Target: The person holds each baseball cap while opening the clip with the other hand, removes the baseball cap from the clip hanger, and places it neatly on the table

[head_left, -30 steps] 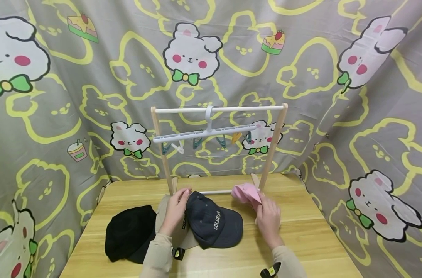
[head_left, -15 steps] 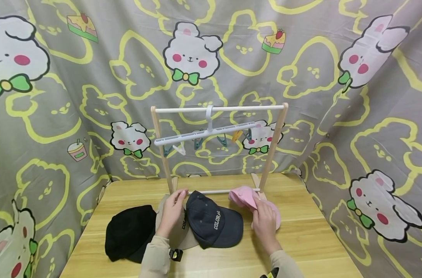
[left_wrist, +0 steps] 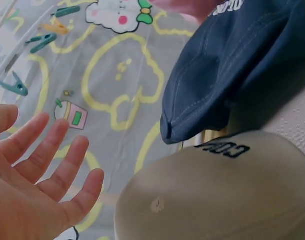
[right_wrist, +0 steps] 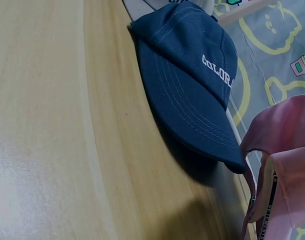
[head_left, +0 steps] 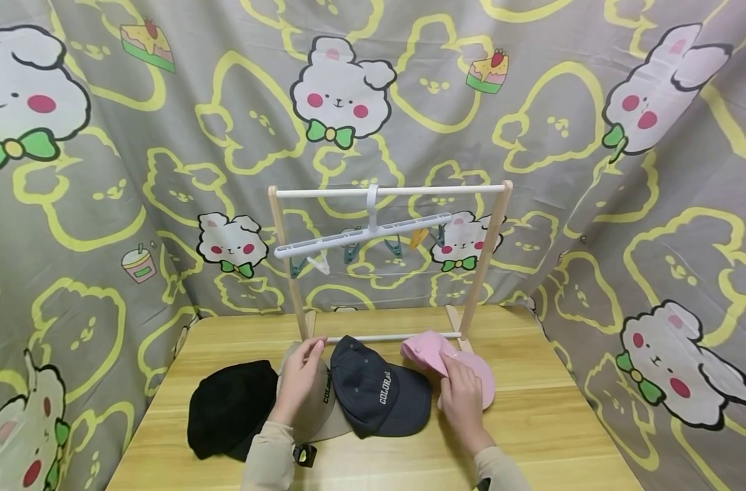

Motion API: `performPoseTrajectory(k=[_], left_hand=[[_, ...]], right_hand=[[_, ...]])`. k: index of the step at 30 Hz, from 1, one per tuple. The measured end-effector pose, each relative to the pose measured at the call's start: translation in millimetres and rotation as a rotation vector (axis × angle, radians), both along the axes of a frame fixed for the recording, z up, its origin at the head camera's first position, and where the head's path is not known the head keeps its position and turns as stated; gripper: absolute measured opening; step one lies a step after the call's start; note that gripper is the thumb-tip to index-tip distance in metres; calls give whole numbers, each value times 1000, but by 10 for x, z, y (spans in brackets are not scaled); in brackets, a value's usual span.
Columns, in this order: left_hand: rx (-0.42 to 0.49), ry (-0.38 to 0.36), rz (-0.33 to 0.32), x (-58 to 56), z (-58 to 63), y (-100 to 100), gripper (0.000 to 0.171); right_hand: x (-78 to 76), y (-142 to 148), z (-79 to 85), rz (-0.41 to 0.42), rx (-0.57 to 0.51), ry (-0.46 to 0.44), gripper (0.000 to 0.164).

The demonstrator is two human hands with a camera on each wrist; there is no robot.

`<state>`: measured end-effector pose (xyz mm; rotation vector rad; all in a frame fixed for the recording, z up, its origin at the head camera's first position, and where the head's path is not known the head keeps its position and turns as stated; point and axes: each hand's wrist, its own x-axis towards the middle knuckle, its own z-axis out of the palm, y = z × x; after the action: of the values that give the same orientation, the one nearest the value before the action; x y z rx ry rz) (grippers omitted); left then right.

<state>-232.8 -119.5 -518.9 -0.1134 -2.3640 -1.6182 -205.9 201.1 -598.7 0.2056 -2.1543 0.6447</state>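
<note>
My right hand [head_left: 461, 399] holds a pink baseball cap [head_left: 423, 349] by its near edge, the brim pointing right. In the right wrist view the inner band of the pink cap [right_wrist: 287, 170] shows, and no fingers appear. My left hand [head_left: 299, 382] hovers over a beige cap [head_left: 324, 409], fingers spread and holding nothing, as the left wrist view confirms. Between the hands lies a navy cap [head_left: 379, 392] lettered "COLORADO", overlapping the beige one. A black cap [head_left: 228, 409] lies at the left of the row.
Behind the caps stands a wooden rack [head_left: 483, 266] with a white top bar [head_left: 440, 191]. A pale hanger [head_left: 373, 232] hangs tilted from it, carrying several clips [head_left: 393, 247], mostly teal. Patterned curtains [head_left: 250, 82] enclose the wooden table [head_left: 532, 423].
The pink cap has turned and shifted slightly left, so its brim now shows to the right of my right hand. My left hand has drawn back a little to the left.
</note>
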Motion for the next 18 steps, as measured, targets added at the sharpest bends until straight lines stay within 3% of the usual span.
performPoseTrajectory(k=[10, 18], left_hand=[[-82, 52, 19, 96, 27, -105, 28], [-106, 35, 24, 185, 25, -216, 29]], right_hand=[[36, -49, -25, 21, 40, -17, 44], [52, -64, -33, 33, 49, -39, 42]])
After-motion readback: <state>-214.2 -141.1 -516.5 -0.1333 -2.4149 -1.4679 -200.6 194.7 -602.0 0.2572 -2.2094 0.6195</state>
